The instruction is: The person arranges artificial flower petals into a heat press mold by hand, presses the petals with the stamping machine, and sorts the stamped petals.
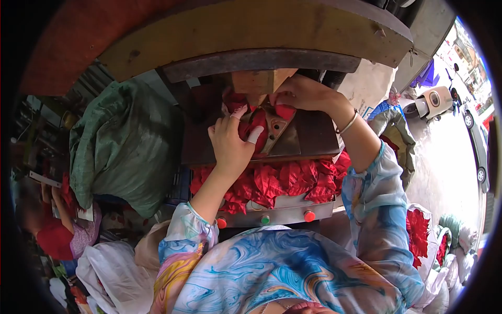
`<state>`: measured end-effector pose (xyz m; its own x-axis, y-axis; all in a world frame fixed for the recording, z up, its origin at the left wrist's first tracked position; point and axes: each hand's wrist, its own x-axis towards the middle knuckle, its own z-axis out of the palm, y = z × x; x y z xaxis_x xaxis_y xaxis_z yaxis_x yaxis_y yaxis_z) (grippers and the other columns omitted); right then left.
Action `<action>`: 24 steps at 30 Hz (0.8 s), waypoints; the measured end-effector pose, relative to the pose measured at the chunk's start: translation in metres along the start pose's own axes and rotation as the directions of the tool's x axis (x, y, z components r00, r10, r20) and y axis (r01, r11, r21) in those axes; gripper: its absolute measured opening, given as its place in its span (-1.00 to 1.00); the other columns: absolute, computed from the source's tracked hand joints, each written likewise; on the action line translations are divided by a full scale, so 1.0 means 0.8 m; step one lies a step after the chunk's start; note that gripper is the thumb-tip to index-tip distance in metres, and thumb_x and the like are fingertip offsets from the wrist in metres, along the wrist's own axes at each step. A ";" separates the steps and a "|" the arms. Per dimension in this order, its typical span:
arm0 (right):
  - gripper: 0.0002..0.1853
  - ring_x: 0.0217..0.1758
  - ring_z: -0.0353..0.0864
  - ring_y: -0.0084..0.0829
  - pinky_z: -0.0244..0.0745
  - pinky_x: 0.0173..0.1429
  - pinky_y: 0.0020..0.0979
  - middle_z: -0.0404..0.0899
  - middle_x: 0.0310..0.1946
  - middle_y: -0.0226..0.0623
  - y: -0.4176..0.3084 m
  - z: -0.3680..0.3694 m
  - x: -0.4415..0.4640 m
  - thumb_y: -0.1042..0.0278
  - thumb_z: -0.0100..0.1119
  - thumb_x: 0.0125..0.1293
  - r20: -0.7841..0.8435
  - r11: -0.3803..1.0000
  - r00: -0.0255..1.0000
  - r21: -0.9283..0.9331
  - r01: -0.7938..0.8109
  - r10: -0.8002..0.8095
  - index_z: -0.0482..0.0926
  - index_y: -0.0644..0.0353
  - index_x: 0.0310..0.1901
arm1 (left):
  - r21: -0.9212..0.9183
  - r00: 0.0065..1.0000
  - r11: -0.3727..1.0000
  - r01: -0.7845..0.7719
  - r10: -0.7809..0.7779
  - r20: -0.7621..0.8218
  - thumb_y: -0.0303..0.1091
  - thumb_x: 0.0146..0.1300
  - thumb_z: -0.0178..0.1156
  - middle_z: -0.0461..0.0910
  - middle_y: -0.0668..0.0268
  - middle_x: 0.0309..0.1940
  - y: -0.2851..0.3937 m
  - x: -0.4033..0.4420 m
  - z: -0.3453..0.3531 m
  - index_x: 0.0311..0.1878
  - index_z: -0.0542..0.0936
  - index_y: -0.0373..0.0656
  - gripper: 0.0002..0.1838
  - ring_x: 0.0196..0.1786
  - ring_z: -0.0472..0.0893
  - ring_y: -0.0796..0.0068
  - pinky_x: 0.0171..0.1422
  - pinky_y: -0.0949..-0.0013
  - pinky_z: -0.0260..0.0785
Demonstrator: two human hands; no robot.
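Both hands are at a metal mold (275, 127) with dark holes, on the machine's dark plate (314, 138). My left hand (231, 138), with white wrappings on some fingers, is closed on red fabric (258, 121) at the mold's left side. My right hand (306, 94), a bracelet at its wrist, reaches in from the right, its fingers closed on a red piece (285, 111) at the mold's upper right. A brass-coloured block (256, 82) sits just above, between the hands. Crumpled red fabric pieces (272, 180) lie in front of the plate.
A front panel (287, 215) carries red and green buttons. The machine's large beam (251, 36) spans overhead. A bulging green sack (123, 144) stands left, and another person (57, 235) works beyond it. Open sacks (418, 235) with red pieces are at the right.
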<state>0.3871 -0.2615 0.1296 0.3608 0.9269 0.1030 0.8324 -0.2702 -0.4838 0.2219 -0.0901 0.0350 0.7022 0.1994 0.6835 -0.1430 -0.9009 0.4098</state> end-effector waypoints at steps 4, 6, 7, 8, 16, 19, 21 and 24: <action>-0.86 -0.09 0.64 -0.33 0.50 0.06 -0.34 0.70 -0.22 -0.27 0.007 0.001 0.010 0.33 0.24 0.36 0.019 0.997 0.998 0.031 0.067 -0.068 0.70 0.14 -0.14 | -0.078 1.000 0.997 0.014 -0.016 -0.025 -0.25 0.09 0.48 0.58 0.31 -0.27 -0.001 -0.003 -0.004 0.11 0.60 -0.10 -0.50 -0.20 0.53 0.35 0.05 0.23 0.29; -0.87 -0.10 0.63 -0.32 0.50 0.04 -0.32 0.67 -0.24 -0.26 0.016 0.007 0.018 0.39 0.26 0.28 0.023 0.994 0.998 0.100 0.047 -0.050 0.69 0.13 -0.16 | -0.133 0.999 0.991 0.001 -0.007 -0.046 -0.31 0.13 0.46 0.56 0.34 -0.33 0.001 -0.006 -0.007 0.09 0.63 -0.12 -0.57 -0.28 0.52 0.44 -0.02 0.33 0.32; -0.85 -0.11 0.61 -0.31 0.49 0.02 -0.31 0.65 -0.25 -0.26 0.020 0.012 0.019 0.46 0.28 0.20 0.029 0.986 0.999 0.166 0.032 -0.037 0.69 0.13 -0.18 | -0.273 0.995 0.957 0.099 -0.100 0.011 -0.37 0.17 0.43 0.52 0.39 -0.38 0.002 -0.009 -0.009 0.07 0.64 -0.14 -0.62 -0.33 0.47 0.55 -0.10 0.44 0.31; -0.85 -0.11 0.61 -0.31 0.49 0.02 -0.31 0.65 -0.25 -0.26 0.022 0.016 0.019 0.46 0.28 0.20 0.029 0.985 0.999 0.168 0.030 -0.036 0.69 0.13 -0.18 | -0.401 0.980 0.894 0.200 -0.184 0.078 -0.42 0.21 0.40 0.48 0.45 -0.42 0.004 -0.010 -0.012 0.05 0.65 -0.16 -0.67 -0.38 0.42 0.66 -0.19 0.55 0.29; -0.74 -0.08 0.68 -0.44 0.54 0.08 -0.40 0.72 -0.18 -0.25 0.038 0.034 0.013 0.38 0.31 0.27 -0.148 0.990 0.989 0.136 0.023 -0.002 0.67 0.20 -0.02 | -0.794 0.929 0.483 0.369 -0.184 0.321 -0.47 0.24 0.39 0.46 0.49 -0.41 0.023 0.033 -0.061 0.04 0.60 -0.35 -0.67 -0.32 0.39 0.73 -0.15 0.61 0.30; -0.77 -0.20 0.70 -0.33 0.59 -0.06 -0.34 0.71 -0.28 -0.23 0.044 0.045 0.010 0.50 0.35 0.16 -0.291 0.959 0.953 0.284 0.003 0.084 0.70 0.20 -0.12 | -0.847 0.923 0.367 0.384 -0.127 0.364 -0.51 0.25 0.33 0.51 0.43 -0.35 0.019 0.050 -0.069 0.00 0.54 -0.28 -0.72 -0.35 0.42 0.67 -0.22 0.53 0.30; -0.79 -0.22 0.71 -0.36 0.59 -0.08 -0.35 0.71 -0.29 -0.24 0.041 0.043 0.003 0.49 0.34 0.18 -0.324 0.964 0.941 0.268 -0.010 0.100 0.70 0.20 -0.12 | -0.858 0.911 0.309 0.410 -0.181 0.370 -0.50 0.24 0.33 0.52 0.40 -0.34 0.023 0.059 -0.072 -0.10 0.51 -0.25 -0.78 -0.37 0.44 0.63 -0.25 0.50 0.29; -0.80 -0.24 0.71 -0.42 0.59 -0.12 -0.38 0.72 -0.28 -0.27 0.032 0.053 0.001 0.46 0.33 0.23 -0.397 0.949 0.905 0.315 -0.023 0.154 0.68 0.23 -0.11 | -0.779 0.892 0.435 0.450 -0.263 0.368 -0.46 0.21 0.36 0.60 0.36 -0.36 0.019 0.072 -0.068 -0.18 0.60 -0.25 -0.84 -0.30 0.55 0.54 -0.17 0.43 0.38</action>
<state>0.3911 -0.2567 0.0806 0.6215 0.6937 0.3640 0.6493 -0.1961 -0.7348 0.2221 -0.0717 0.1135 0.9207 0.2728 0.2791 -0.2896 -0.0021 0.9571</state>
